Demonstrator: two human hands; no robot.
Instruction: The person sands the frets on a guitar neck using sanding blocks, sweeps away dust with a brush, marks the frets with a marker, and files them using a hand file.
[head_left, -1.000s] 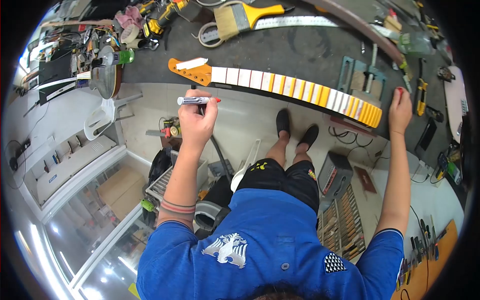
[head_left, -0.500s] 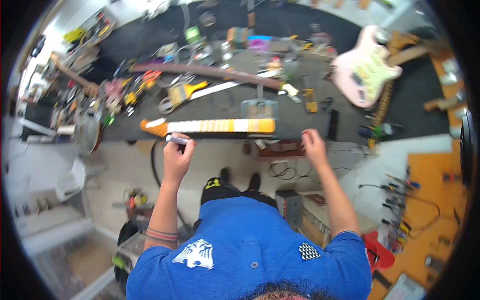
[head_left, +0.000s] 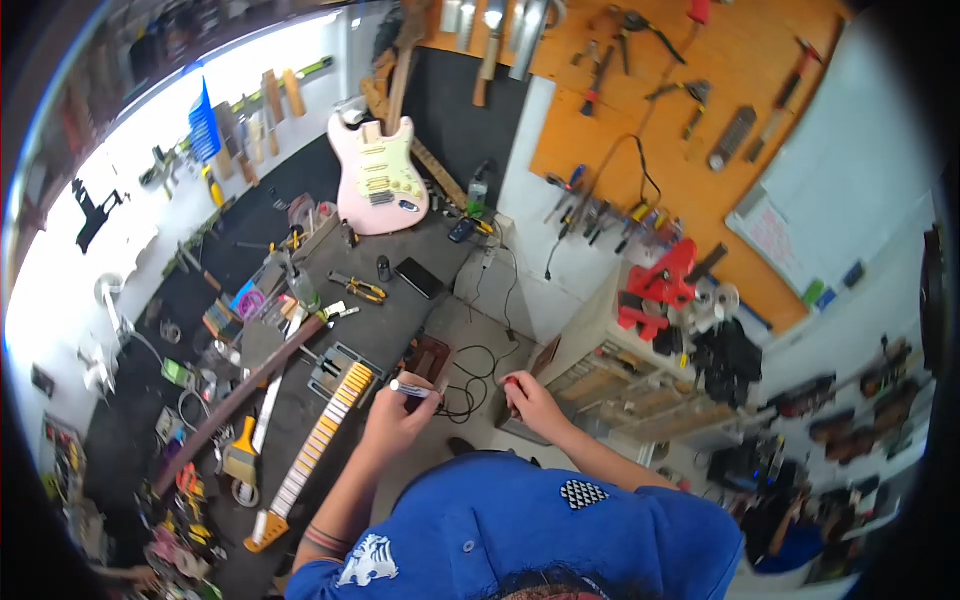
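Observation:
My left hand (head_left: 395, 420) grips a marker (head_left: 412, 389) with a pale barrel, just past the front edge of the bench. Opposite it, over the floor, my right hand (head_left: 533, 403) is closed, with a small dark reddish thing at its fingers that I cannot make out. A guitar neck (head_left: 312, 455) lies along the bench edge to the left of my left hand, its fretboard banded with pale strips. Beyond its upper end sits a clear-and-metal fixture (head_left: 340, 367).
A pink guitar body (head_left: 375, 180) rests at the far end of the bench. Pliers (head_left: 357, 287), a black phone-like slab (head_left: 420, 278) and a paintbrush (head_left: 241, 455) lie on the bench. A red clamp-like tool (head_left: 660, 285) stands on a cabinet to the right. Cables (head_left: 480, 375) hang below.
My view and body have turned to the right, bringing the tool wall and cabinet into sight. The marker stays in my left hand, which is now beside the neck's other end.

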